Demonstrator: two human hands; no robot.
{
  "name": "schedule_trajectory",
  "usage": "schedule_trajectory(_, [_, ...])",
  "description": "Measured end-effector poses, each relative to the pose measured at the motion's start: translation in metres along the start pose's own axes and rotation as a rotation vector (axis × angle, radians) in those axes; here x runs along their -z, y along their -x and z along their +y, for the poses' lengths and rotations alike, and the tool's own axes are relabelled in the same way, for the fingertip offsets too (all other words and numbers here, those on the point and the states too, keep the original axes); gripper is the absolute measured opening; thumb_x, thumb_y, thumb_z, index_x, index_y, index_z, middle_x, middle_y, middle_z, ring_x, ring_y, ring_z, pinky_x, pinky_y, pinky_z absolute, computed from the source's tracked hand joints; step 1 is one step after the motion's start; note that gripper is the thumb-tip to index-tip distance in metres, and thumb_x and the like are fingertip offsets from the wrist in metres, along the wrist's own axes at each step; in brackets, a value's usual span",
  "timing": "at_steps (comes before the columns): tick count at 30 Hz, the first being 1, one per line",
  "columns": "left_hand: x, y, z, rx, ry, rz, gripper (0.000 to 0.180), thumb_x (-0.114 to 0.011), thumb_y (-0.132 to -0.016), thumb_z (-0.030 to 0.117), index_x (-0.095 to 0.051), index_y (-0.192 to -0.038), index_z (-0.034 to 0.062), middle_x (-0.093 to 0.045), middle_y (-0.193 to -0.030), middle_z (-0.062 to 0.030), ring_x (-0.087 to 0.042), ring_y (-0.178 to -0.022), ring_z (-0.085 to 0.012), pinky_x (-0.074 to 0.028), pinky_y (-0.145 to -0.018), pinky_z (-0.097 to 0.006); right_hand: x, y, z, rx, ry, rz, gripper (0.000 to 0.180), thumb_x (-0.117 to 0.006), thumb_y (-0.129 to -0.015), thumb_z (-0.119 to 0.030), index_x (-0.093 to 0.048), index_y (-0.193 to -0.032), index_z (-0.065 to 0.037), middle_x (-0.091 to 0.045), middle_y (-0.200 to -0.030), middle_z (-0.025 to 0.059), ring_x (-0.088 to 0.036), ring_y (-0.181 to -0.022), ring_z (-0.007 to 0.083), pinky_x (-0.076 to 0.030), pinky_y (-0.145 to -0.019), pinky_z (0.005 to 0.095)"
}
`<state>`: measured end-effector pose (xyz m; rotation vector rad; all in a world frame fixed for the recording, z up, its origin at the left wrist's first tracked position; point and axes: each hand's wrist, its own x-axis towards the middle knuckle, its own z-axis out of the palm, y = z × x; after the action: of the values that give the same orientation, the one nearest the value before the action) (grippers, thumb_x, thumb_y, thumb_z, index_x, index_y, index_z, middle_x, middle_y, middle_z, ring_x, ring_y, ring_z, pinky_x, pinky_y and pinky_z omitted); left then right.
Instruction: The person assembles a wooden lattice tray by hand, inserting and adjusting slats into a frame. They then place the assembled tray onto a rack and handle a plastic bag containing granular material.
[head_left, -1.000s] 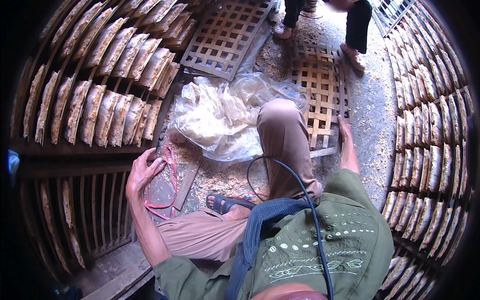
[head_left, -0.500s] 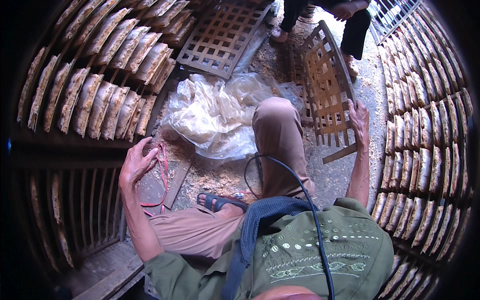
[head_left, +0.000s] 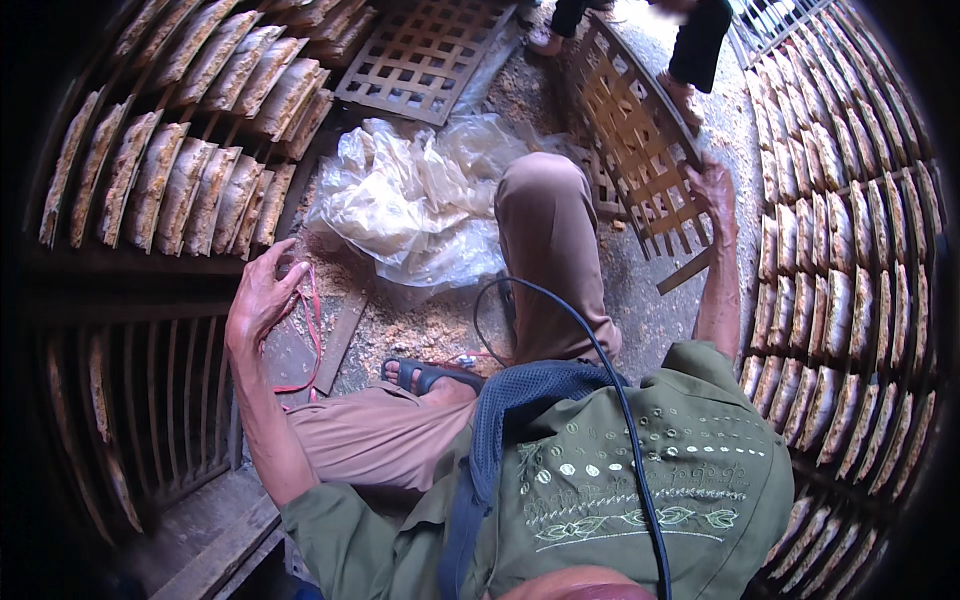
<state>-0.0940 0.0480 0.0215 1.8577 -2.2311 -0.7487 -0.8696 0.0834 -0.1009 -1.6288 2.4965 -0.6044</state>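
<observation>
My right hand (head_left: pixel 714 200) grips the near edge of a brown woven lattice panel (head_left: pixel 625 115), which stands tilted on the floor to the right of my knee. My left hand (head_left: pixel 262 300) is raised beside the left rack, its fingers curved and apart. A loop of red string (head_left: pixel 318 325) hangs next to its thumb and runs down toward my leg; whether the string touches the fingers is hard to tell. A crumpled heap of clear plastic sheeting (head_left: pixel 415 205) lies on the floor between my hands.
Racks of crusted, pale-brown slabs rise on the left (head_left: pixel 180 190) and right (head_left: pixel 835 310). A second lattice panel (head_left: pixel 425 55) lies beyond the plastic. Another person's legs (head_left: pixel 700 45) stand past the held panel. Crumbs cover the floor, and a black cable (head_left: pixel 590 335) crosses my lap.
The lattice panel in my right hand has tilted farther, its far end swinging left. My left hand stays by the rack and the red string. The whole view has shifted slightly.
</observation>
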Motion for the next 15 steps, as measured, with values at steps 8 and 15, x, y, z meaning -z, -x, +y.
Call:
schedule_trajectory(8, [-0.017,-0.023,0.032,-0.204,0.086,0.124,0.055,-0.076,-0.102,0.010,-0.060,-0.154,0.0018,-0.077,-0.130,-0.0244,-0.077,-0.118,-0.0356,-0.060,-0.103,-0.044,0.117,0.018,-0.089,0.335,0.226,-0.002,0.029,-0.080,-0.100,-0.030,-0.071,-0.109,-0.004,-0.079,-0.092,0.0193,-0.077,-0.079,0.0344,-0.060,-0.072,0.0474])
schedule_trajectory(15, [-0.021,-0.053,0.107,-0.495,0.072,0.341,0.060,-0.079,-0.100,0.008,-0.059,-0.158,0.0058,-0.069,-0.149,-0.0203,-0.068,-0.139,-0.0309,-0.054,-0.117,-0.042,0.127,-0.047,-0.244,1.014,0.341,0.134,0.018,-0.078,-0.094,-0.016,-0.079,-0.112,-0.011,-0.076,-0.093,0.0117,-0.076,-0.081,0.0321,-0.063,-0.071,0.0470])
